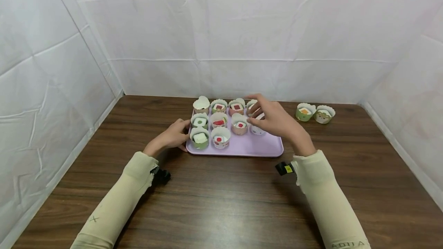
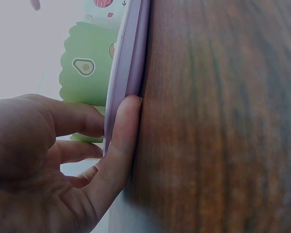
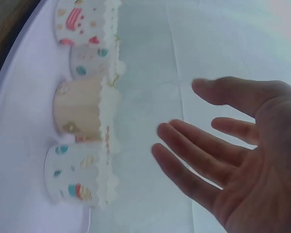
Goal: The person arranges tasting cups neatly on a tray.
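My left hand grips the left edge of a lilac tray. In the left wrist view its thumb lies along the outer rim and its fingers bend over the inner side, next to a green paper baking cup printed with an avocado. Several such cups stand upright in rows on the tray, most with small white, red or green pieces inside. Over the tray's right part hovers my right hand, holding nothing, its fingers spread. A white patterned cup and a tan cup stand apart from its fingertips.
Two green paper cups stand side by side on the wooden table at the back right; the left one holds a white and orange piece. A white cloth wall rises behind the table and along both sides.
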`<state>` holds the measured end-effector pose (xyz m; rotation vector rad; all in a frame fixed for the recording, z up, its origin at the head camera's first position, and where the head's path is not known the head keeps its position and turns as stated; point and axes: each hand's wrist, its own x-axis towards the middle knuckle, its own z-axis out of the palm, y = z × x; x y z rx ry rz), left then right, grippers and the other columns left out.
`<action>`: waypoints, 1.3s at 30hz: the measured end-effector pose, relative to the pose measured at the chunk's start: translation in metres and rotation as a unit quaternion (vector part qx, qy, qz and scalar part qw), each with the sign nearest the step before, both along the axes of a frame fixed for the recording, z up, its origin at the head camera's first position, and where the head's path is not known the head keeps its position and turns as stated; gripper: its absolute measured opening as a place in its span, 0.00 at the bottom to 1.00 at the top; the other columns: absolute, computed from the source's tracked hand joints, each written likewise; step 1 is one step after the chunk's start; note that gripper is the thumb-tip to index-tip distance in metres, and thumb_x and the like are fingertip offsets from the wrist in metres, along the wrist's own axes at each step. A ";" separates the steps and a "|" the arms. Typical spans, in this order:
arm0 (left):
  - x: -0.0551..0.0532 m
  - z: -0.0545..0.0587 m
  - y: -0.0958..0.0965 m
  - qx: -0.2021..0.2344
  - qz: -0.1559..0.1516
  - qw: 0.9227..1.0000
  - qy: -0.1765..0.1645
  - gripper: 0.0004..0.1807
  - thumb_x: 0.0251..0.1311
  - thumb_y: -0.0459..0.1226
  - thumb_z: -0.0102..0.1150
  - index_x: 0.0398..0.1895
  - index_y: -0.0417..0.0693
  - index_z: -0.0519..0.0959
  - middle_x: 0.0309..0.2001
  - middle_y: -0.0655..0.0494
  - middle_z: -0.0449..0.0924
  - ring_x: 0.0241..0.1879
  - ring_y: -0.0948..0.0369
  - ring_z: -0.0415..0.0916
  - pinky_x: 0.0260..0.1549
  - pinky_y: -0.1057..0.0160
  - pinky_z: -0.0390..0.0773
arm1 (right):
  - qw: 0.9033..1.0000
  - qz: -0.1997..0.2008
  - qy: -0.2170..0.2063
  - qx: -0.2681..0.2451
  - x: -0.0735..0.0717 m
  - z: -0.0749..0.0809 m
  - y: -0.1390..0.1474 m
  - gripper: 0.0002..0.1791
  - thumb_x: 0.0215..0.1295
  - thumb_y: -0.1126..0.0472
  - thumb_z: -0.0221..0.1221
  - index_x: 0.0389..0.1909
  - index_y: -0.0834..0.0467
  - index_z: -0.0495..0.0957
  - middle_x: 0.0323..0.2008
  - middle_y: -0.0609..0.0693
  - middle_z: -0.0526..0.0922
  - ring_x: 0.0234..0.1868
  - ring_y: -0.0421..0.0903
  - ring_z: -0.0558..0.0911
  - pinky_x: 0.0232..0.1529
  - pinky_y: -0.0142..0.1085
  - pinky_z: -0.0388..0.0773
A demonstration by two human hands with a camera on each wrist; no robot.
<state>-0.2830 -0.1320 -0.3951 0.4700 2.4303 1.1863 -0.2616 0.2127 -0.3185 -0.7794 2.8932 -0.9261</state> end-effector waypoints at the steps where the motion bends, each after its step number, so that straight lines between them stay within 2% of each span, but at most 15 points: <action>1: 0.000 0.000 0.000 0.000 0.002 1.000 -0.001 0.29 0.72 0.28 0.46 0.75 0.34 0.61 0.58 0.32 0.59 0.44 0.44 0.77 0.30 0.60 0.92 | 1.000 -0.004 0.006 0.000 -0.001 0.000 0.003 0.37 0.70 0.60 0.65 0.76 0.56 0.61 0.54 0.58 0.85 0.53 0.53 0.87 0.50 0.49 0.89; 8: 0.000 0.000 -0.001 -0.002 -0.001 1.000 0.004 0.30 0.71 0.27 0.46 0.77 0.33 0.60 0.59 0.31 0.59 0.44 0.43 0.78 0.30 0.59 0.92 | 0.998 -0.040 0.053 0.002 -0.007 -0.010 0.032 0.31 0.70 0.61 0.63 0.71 0.61 0.66 0.50 0.60 0.85 0.50 0.57 0.87 0.49 0.54 0.88; 16: -0.001 -0.002 -0.001 -0.007 0.001 1.000 0.003 0.31 0.73 0.30 0.46 0.78 0.36 0.59 0.60 0.31 0.60 0.46 0.43 0.77 0.30 0.60 0.92 | 0.994 -0.097 0.053 -0.004 -0.007 -0.017 0.084 0.31 0.72 0.62 0.63 0.72 0.62 0.66 0.52 0.64 0.84 0.52 0.61 0.86 0.50 0.57 0.85; 22: 0.000 -0.002 0.000 -0.011 0.009 1.000 -0.004 0.34 0.72 0.30 0.47 0.81 0.37 0.55 0.62 0.30 0.59 0.40 0.46 0.79 0.29 0.59 0.92 | 0.987 -0.149 0.058 0.008 -0.005 -0.020 0.123 0.29 0.74 0.59 0.60 0.72 0.62 0.67 0.57 0.68 0.81 0.55 0.65 0.84 0.50 0.61 0.84; 26: 0.001 -0.002 0.000 -0.010 0.011 1.000 -0.005 0.35 0.72 0.29 0.46 0.81 0.36 0.54 0.62 0.30 0.59 0.38 0.47 0.80 0.29 0.60 0.92 | 0.980 -0.183 0.082 -0.004 -0.007 -0.025 0.146 0.26 0.75 0.59 0.58 0.68 0.66 0.70 0.58 0.70 0.79 0.57 0.66 0.81 0.52 0.63 0.82; 29: 0.000 -0.002 0.000 -0.012 0.007 1.000 -0.008 0.35 0.73 0.30 0.46 0.81 0.36 0.52 0.63 0.30 0.58 0.38 0.47 0.80 0.29 0.60 0.91 | 0.970 -0.225 0.092 -0.010 -0.007 -0.031 0.160 0.23 0.74 0.59 0.57 0.64 0.68 0.73 0.60 0.72 0.75 0.61 0.69 0.75 0.60 0.65 0.75; 33: 0.000 -0.002 -0.001 -0.013 0.006 1.000 -0.009 0.36 0.73 0.31 0.46 0.82 0.36 0.51 0.64 0.30 0.58 0.38 0.47 0.80 0.29 0.60 0.91 | 0.955 -0.285 0.086 -0.006 -0.009 -0.042 0.171 0.22 0.72 0.59 0.56 0.60 0.69 0.75 0.66 0.75 0.68 0.67 0.74 0.66 0.64 0.70 0.65; 35: 0.000 -0.002 -0.001 -0.013 0.007 1.000 -0.009 0.36 0.73 0.30 0.46 0.82 0.37 0.51 0.64 0.30 0.58 0.39 0.47 0.80 0.30 0.60 0.92 | 0.948 -0.307 0.079 -0.010 -0.010 -0.047 0.175 0.22 0.72 0.58 0.56 0.59 0.69 0.76 0.68 0.76 0.65 0.69 0.76 0.62 0.65 0.71 0.62; 39: 0.000 -0.002 -0.001 -0.012 0.009 1.000 -0.009 0.36 0.73 0.31 0.46 0.82 0.37 0.51 0.64 0.31 0.58 0.39 0.47 0.80 0.30 0.61 0.92 | 0.944 -0.324 0.061 -0.006 -0.013 -0.054 0.182 0.25 0.72 0.55 0.56 0.61 0.69 0.76 0.70 0.77 0.61 0.70 0.77 0.59 0.65 0.72 0.61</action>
